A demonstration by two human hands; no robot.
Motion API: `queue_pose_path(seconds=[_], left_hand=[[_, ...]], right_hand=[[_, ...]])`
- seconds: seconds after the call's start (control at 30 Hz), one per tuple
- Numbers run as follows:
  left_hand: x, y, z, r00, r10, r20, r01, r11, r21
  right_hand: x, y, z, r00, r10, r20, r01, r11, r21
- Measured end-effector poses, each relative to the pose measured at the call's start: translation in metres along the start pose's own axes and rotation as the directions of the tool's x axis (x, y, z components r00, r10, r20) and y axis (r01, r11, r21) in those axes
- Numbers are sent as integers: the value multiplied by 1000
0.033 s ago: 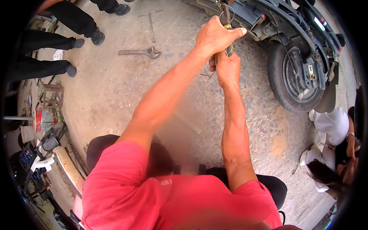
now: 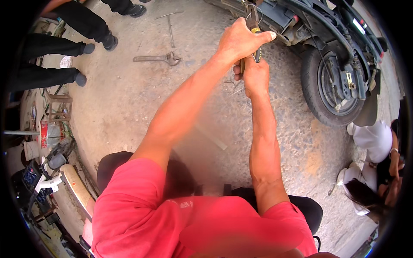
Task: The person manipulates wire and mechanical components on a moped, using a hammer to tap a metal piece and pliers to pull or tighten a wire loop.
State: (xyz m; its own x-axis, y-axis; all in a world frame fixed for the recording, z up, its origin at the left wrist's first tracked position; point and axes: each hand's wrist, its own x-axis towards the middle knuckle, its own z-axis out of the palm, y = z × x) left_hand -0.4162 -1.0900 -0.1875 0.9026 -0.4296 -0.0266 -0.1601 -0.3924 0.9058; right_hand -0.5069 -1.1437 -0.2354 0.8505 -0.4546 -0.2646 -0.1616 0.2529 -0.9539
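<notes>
Both hands meet at a pair of pliers [image 2: 257, 31] with black and yellow grips, beside the underside of a motorbike [image 2: 344, 47]. My right hand [image 2: 257, 77] is closed round the lower end of the handles. Higher up, my left hand [image 2: 239, 41] wraps the grips, its thumb stretched to the right and its other fingers mostly hidden. The dark jaws point away from me, up at the bike's frame. A thin wire loop [image 2: 260, 13] curves next to the jaws; whether they bite on it I cannot make out.
An adjustable wrench [image 2: 157, 59] and a T-handle tool [image 2: 171, 31] lie on the concrete floor [image 2: 129, 103]. People in dark trousers [image 2: 81, 21] stand at far left; others crouch at right by the rear tyre [image 2: 312, 88]. A small wooden stool [image 2: 59, 101] stands left.
</notes>
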Motion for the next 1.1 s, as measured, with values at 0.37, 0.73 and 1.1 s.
queue_pose_path(seconds=[0.37,0.73,1.1], left_hand=[[4,-40,-25,950,107,293,83,818,-569],[-17,-39,-10,960,154,235,-112,977,-183],[-45,-18,-35,960,277,49,-267,952,-147]], right_hand=[[9,14,2,802,23,596,-469,643,606],[15,83,-23,559,-200,805,-693,420,586],[-20,39,-43,792,32,610,-373,817,440]])
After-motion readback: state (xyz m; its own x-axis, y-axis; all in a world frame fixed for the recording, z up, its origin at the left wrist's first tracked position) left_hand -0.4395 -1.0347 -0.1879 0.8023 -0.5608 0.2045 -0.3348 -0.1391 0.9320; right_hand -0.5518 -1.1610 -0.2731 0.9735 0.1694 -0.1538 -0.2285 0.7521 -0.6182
